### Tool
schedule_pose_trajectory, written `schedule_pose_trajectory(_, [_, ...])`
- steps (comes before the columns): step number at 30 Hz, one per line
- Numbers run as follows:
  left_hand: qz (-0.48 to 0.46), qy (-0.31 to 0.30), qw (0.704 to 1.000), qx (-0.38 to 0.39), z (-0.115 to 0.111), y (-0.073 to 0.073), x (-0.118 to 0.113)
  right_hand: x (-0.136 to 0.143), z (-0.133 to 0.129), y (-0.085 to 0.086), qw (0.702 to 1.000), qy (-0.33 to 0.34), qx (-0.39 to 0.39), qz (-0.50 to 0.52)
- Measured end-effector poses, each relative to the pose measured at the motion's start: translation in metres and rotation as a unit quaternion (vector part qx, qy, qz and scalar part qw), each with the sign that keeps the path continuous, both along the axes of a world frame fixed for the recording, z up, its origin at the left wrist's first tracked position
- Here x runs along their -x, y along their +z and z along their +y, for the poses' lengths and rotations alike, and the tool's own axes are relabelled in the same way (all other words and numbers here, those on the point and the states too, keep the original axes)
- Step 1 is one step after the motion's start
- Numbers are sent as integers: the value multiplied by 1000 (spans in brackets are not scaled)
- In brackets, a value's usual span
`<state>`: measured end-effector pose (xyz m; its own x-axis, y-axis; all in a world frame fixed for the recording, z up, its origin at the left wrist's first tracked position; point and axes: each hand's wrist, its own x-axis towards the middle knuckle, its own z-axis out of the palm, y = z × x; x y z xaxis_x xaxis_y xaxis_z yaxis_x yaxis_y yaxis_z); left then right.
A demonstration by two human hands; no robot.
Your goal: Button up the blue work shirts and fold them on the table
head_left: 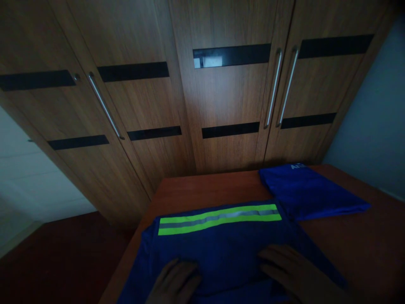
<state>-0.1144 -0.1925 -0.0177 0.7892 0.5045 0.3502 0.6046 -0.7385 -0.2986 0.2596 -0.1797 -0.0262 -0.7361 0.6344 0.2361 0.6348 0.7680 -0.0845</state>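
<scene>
Looking down at a dark blue top (228, 247), laid out across the bottom middle of the frame on a reddish-brown table (202, 188). Spread fairly wide, probably to get the cloth flat and easy to reach from both sides. Has a bright green strip (218, 218) with a grey band through the middle, running nearly straight across the far part, so seemingly lined up pretty square.

Left hand (175, 282) at bottom centre-left, resting on the cloth with bent fingers. Right hand (291, 268) at bottom right, also on the cloth, fingers reaching inward. Set well apart, maybe to steady both sides evenly. Not clenched into fists, but can't tell whether pinching any fabric or just pressing down. Too dark around the fingertips, honestly. Can make out a crease or edge between the two, near the bottom of the frame.

Over at right, a brighter blue folded garment (310, 192) with pale lettering, lying flat just beside the top, likely put there to leave room up front. Behind all that, a wooden wardrobe (152, 105) filling the upper frame.
</scene>
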Motion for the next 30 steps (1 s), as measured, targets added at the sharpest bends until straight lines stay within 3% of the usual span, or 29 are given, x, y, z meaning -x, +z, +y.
schedule_pose_trajectory(4, [-39,25,999,23,9,-7,9,11,16,-14,997,5,-72,6])
schedule_pose_trajectory(8, [-86,47,995,11,15,2,19,12,27,-25,996,6,-87,14])
schedule_pose_trajectory(11, [-94,64,993,22,17,7,23,10,24,-24,998,7,-67,11])
schedule_pose_trajectory(15, [-96,49,990,85,15,3,22,8,13,-13,1000,-1,13,25])
schedule_pose_trajectory(20, [-157,77,977,121,6,5,-14,31,1,4,991,-76,48,97])
schedule_pose_trajectory(24, [-101,111,972,179,14,7,-63,70,9,11,990,-60,59,111])
schedule_pose_trajectory(27, [-57,121,965,225,26,4,-83,87,24,6,991,-60,88,78])
schedule_pose_trajectory(30, [-41,136,955,260,33,-1,-80,82,38,-6,987,-78,124,64])
